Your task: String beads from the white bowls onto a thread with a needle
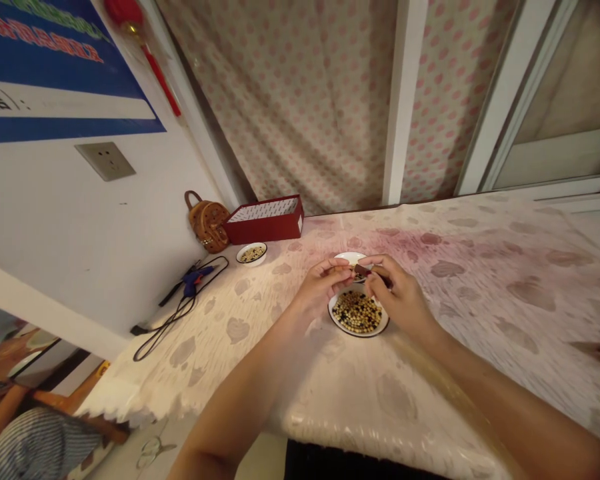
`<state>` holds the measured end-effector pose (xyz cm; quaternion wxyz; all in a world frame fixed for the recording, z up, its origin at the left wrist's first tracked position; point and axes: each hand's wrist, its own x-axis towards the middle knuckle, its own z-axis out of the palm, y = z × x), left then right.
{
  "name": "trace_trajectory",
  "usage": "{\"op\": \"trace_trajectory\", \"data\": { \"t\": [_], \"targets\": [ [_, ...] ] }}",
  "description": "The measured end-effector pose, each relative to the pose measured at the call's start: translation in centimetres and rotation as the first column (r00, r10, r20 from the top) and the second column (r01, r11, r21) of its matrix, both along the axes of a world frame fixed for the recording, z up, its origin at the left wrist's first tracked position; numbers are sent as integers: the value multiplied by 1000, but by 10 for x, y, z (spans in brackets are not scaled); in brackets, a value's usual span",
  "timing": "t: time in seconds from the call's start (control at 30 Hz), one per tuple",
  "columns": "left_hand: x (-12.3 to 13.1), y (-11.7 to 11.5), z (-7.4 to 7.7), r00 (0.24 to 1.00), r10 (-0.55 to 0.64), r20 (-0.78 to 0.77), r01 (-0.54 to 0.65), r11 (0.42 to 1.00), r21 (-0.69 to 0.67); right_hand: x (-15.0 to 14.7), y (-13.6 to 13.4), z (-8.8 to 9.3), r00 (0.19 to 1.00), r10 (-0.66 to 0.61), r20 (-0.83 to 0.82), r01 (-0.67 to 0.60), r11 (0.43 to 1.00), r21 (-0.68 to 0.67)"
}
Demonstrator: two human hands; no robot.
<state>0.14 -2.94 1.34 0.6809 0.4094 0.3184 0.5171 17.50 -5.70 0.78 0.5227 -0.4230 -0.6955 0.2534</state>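
My left hand and my right hand hover over the table, with their fingertips meeting on a small dark brown piece. Its exact kind is too small to tell. Just below my hands, a white plate with a dark rim holds a heap of mixed dark and pale beads or seeds. A second white plate lies partly hidden behind my fingers.
A small dish of beads stands to the left, before a red box and a woven brown bag. A blue glue gun with black cord lies near the wall. A striped sleeve shows low left.
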Motion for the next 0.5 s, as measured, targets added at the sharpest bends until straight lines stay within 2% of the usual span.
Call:
{"op": "trace_trajectory", "data": {
  "t": [0.5],
  "targets": [
    [2, -3, 2, 998, -60, 4, 60, 998, 7, 0, 3, -2, 999, 1, 52, -1, 1000, 6]
  ]
}}
